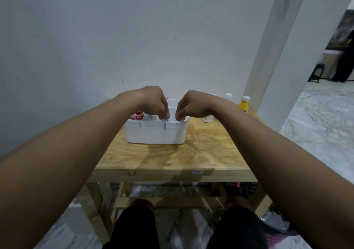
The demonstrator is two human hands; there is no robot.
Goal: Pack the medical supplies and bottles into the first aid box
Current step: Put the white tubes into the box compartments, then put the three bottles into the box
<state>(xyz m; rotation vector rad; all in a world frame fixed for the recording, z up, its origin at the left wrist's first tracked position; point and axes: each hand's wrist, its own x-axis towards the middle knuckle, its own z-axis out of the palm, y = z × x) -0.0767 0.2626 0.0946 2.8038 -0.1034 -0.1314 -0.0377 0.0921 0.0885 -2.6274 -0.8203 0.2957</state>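
Note:
A white first aid box stands open on the wooden table. Inside at its left end I see red-capped items. My left hand and my right hand hover over the box's middle, fingers curled down and pinching something small and white at the rim. What exactly they pinch is hidden by the fingers. A yellow bottle with a white cap stands at the table's far right. A white bottle sits just right of the box.
Two more white-capped bottles stand near the wall behind my right wrist. A white wall runs behind the table, and a pillar rises at its right. My knees are under the front edge.

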